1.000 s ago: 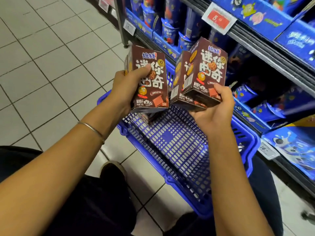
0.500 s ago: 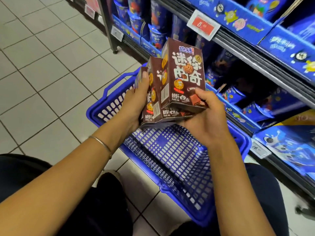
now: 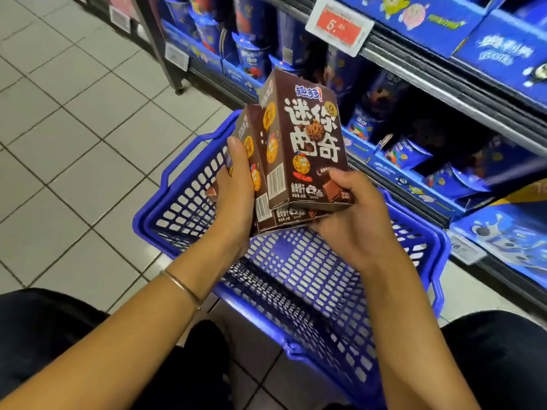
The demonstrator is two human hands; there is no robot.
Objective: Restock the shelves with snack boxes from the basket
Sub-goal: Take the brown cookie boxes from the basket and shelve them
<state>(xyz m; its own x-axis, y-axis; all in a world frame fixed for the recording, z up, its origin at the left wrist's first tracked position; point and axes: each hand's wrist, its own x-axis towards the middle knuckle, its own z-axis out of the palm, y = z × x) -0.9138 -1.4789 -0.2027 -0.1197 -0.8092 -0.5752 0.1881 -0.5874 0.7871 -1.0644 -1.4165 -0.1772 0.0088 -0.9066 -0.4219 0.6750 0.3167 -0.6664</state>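
Basket [image 3: 154,214] on the floor [image 3: 74,143], just left of the shelves [image 3: 444,93]. Over its far end, snack boxes [image 3: 263,208] side by side — front box [image 3: 305,143] overlaps second box [image 3: 251,137] to its left. Left hand [image 3: 236,196] at the stack's left side; right hand [image 3: 349,220] under its right corner. Price tag [image 3: 339,25] on the shelf edge above — behind the boxes.

Single head-worn view, steeply downward, close over hands [image 3: 296,214] and basket [image 3: 296,279].

Glossy cardboard boxes [image 3: 305,149], plastic basket [image 3: 296,276]
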